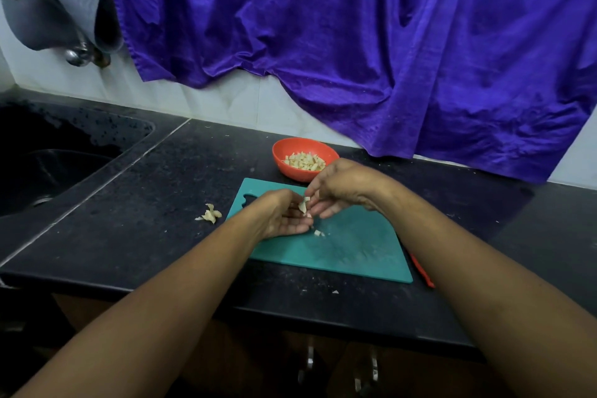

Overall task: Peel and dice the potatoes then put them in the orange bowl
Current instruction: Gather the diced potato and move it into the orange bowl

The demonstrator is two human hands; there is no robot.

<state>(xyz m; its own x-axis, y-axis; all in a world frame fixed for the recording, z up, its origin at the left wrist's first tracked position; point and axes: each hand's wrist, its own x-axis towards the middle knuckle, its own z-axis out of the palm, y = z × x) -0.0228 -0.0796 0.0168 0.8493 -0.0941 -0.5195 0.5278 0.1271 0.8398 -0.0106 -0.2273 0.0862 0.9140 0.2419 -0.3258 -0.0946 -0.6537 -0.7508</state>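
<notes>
right hand [336, 191] pinches a potato piece [303, 205] over the cupped left hand [284, 220], its hold unclear; likely light, firm, slippery; pinch the flat sides

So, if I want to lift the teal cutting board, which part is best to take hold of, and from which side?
Probably its far left corner, where the cutting board has a handle cut-out. Come from the left: that edge is free, while an orange tool lies by the right edge. Keep it level; potato pieces rest on it.
</notes>
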